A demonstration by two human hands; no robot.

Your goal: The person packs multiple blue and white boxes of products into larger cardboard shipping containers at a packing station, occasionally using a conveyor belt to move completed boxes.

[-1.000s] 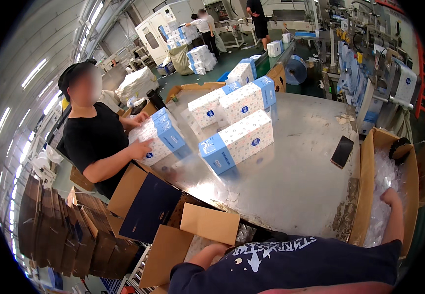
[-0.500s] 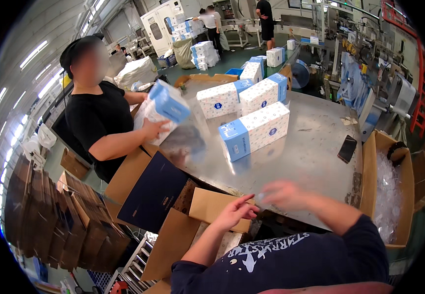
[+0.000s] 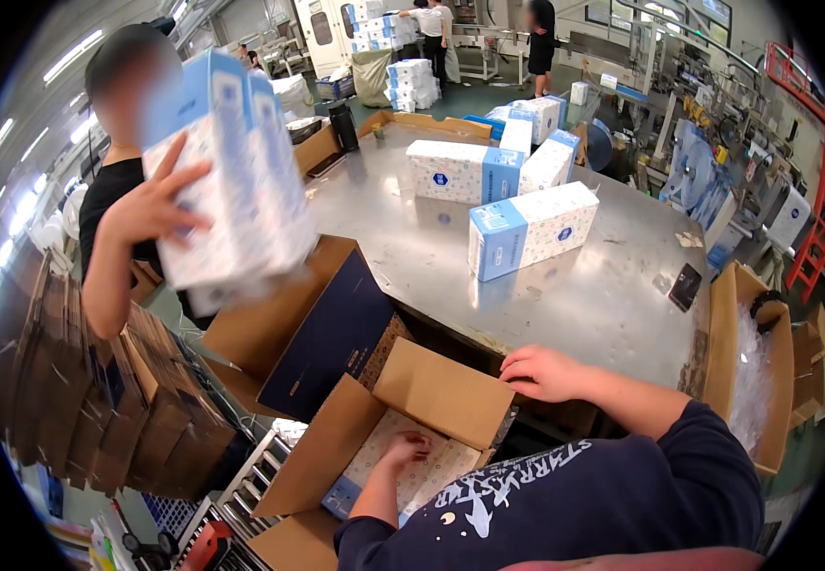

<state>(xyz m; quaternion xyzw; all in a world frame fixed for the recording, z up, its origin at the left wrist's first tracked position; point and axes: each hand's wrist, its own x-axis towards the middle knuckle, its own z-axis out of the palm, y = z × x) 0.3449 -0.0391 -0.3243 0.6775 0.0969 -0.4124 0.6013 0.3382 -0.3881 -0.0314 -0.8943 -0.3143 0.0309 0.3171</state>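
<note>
at the far left, flattened brown cartons [image 3: 79, 390] are being kept in upright rows. beside them, blurred white-and-blue packs [image 3: 255, 181] are being held up by a co-worker's hand [image 3: 157, 202], its fingers spread across their side. below, a navy-sided carton [image 3: 322, 347] is being left open near a roller conveyor [image 3: 241, 485].

next, a white-and-blue pack [image 3: 446, 464] is being held inside an open brown carton [image 3: 322, 447], directly below the left hand [image 3: 411, 447], the nearer of the two. its long axis seems to be running from a blue end near the body toward the far flap. a flat white face with small scattered motifs is being shown, partly covered by hand and sleeve. the left fingers are being kept curled; whether the pack is being pressed or pinched cannot be told.

farther right, the right hand [image 3: 541, 373] is being held at the near edge of a metal table [image 3: 412, 252], fingers close together and slightly bent, nothing visibly being gripped. beyond it, several boxy table packs [image 3: 534, 228] are being supported. at the far right, clear plastic [image 3: 750, 376] is being contained in a long carton [image 3: 725, 333].
</note>
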